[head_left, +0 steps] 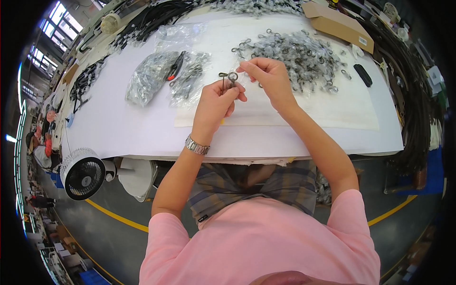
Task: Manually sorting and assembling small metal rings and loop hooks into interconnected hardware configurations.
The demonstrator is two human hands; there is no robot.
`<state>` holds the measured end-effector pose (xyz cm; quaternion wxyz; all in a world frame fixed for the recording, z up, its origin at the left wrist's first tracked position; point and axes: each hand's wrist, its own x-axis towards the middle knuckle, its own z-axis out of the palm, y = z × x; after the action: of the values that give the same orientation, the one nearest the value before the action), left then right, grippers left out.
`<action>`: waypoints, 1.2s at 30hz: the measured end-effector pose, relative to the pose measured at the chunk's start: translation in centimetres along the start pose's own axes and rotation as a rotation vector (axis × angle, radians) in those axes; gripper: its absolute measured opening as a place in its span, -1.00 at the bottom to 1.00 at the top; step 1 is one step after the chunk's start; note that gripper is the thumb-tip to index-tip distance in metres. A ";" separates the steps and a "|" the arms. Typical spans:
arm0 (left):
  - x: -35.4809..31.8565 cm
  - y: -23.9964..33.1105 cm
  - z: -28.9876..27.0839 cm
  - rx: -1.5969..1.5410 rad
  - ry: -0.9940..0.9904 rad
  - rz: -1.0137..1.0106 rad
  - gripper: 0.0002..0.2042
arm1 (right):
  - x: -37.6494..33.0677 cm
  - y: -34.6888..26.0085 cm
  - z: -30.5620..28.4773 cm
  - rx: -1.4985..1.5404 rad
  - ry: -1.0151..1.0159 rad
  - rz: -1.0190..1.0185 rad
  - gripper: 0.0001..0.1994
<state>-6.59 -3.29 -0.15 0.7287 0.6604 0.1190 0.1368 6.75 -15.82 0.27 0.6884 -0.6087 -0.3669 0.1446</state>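
Above the white table, my left hand (212,103) is closed, its thumb and fingers pinching a dark metal ring fitting (232,76). The ring points upward, with a short bar beside it. Just to the right, my right hand (271,80) has its thumb and forefinger pinched together close to the ring; whatever lies between the fingertips is too small to make out. Behind my right hand spreads a large pile of similar metal fittings (304,59) in clear plastic wrapping. A smaller pile of metal pieces (190,76) lies on clear plastic left of my hands.
A bulging clear plastic bag (151,78) and a black-and-red hand tool (176,66) lie left. At right are a black oblong object (363,75) and a cardboard box (339,28). Black straps (152,19) line the back. A fan (83,175) stands below the table's left edge.
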 end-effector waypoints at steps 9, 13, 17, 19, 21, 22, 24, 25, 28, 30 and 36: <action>-0.1 -0.4 -0.3 -0.010 0.073 0.063 -0.80 | 0.4 0.6 0.3 0.271 0.048 0.070 -0.72; -0.2 -0.5 -0.1 -0.004 0.071 0.082 -0.80 | -0.3 1.3 1.2 0.274 -0.030 0.216 -0.68; -0.2 -0.5 -0.1 -0.046 0.080 0.088 -0.80 | -0.5 2.1 0.9 0.233 -0.082 0.171 -0.67; -0.1 -0.9 -0.5 -0.046 0.080 0.099 -0.80 | -0.6 1.3 1.1 0.286 -0.134 0.211 -0.68; -0.1 -1.0 -0.7 -0.047 0.077 0.111 -0.80 | -0.7 0.9 1.4 0.337 -0.185 0.248 -0.68; -0.2 -1.0 -0.7 -0.053 0.099 0.123 -0.80 | -0.8 0.8 1.6 0.428 -0.157 0.288 -0.69; -0.2 -1.0 -0.6 -0.060 0.121 0.135 -0.81 | -0.8 1.1 1.6 0.518 -0.128 0.328 -0.70; -0.2 -0.9 -0.4 -0.061 0.128 0.138 -0.81 | -0.8 1.7 1.4 0.579 -0.162 0.340 -0.70; -0.4 -0.4 -0.1 -0.037 0.113 0.136 -0.81 | -1.0 2.2 1.4 0.615 -0.205 0.356 -0.70; -0.5 -0.3 -0.2 -0.014 0.087 0.132 -0.81 | -0.9 2.5 1.2 0.590 -0.211 0.357 -0.70; -0.6 0.5 -1.2 0.088 -0.016 0.066 -0.77 | -0.6 1.5 1.1 0.639 -0.042 0.416 -0.68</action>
<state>-7.58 -2.35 0.26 0.6950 0.6963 0.0972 0.1503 5.92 -15.07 -1.36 0.7918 -0.4216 -0.1861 0.4009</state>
